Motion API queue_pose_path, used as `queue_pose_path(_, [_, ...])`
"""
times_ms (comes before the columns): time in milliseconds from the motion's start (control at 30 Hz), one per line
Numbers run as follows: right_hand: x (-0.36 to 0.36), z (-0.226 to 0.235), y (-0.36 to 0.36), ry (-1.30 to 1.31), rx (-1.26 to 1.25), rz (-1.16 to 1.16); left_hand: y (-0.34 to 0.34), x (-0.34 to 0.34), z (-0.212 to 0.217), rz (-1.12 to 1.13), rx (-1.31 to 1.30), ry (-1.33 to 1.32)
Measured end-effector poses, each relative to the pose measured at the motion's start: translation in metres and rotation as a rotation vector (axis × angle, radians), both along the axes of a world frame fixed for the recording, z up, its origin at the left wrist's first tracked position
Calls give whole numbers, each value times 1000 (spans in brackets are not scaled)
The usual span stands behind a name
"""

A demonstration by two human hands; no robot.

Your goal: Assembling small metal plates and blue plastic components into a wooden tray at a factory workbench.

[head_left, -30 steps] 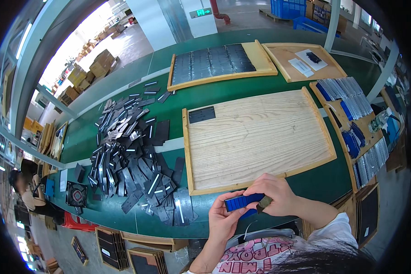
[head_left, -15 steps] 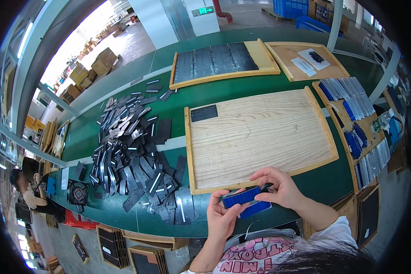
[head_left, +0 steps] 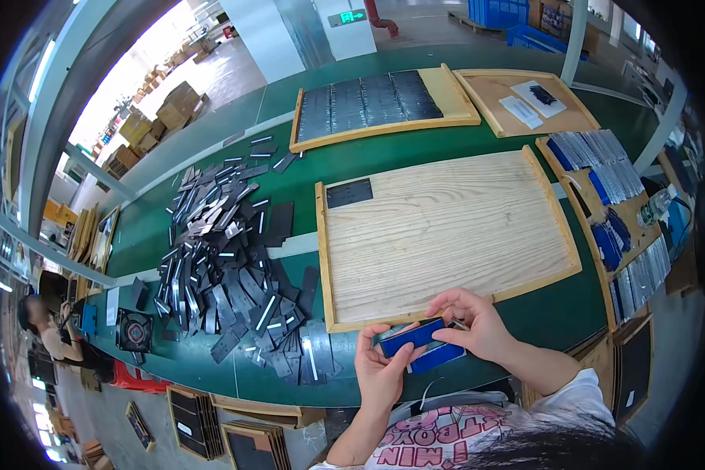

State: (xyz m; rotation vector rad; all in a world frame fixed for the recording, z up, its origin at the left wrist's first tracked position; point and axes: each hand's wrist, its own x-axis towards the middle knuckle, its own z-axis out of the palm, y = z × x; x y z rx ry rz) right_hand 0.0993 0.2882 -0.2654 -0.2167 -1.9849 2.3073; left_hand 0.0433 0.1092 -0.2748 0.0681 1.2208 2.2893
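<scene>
Green workbench [head_left: 415, 153] under dark plates [head_left: 227, 274], wooden tray [head_left: 446, 231]; hands [head_left: 431, 345] pinching blue strip [head_left: 411, 337].

Blue flat strip [head_left: 412, 337], long and narrow, held level off the worktop's near edge, pinched at both ends, a grey face showing along its top. A second blue strip [head_left: 439, 358] sits just below, tilted slightly, touching it.

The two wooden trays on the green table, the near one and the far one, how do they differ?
The near wooden tray holds a single dark plate in its far left corner; the far wooden tray is mostly covered with rows of dark plates. The near one looks larger. Both are shallow, light wood and rimmed.
</scene>
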Motion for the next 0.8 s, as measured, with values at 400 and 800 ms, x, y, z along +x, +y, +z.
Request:
queue_pose_path(400, [-2, 12, 2, 0, 182, -57, 2, 5, 2, -49, 100, -25])
queue_pose_path(800, [-5, 4, 16, -9, 264, -143, 0, 12, 0, -69, 87, 3])
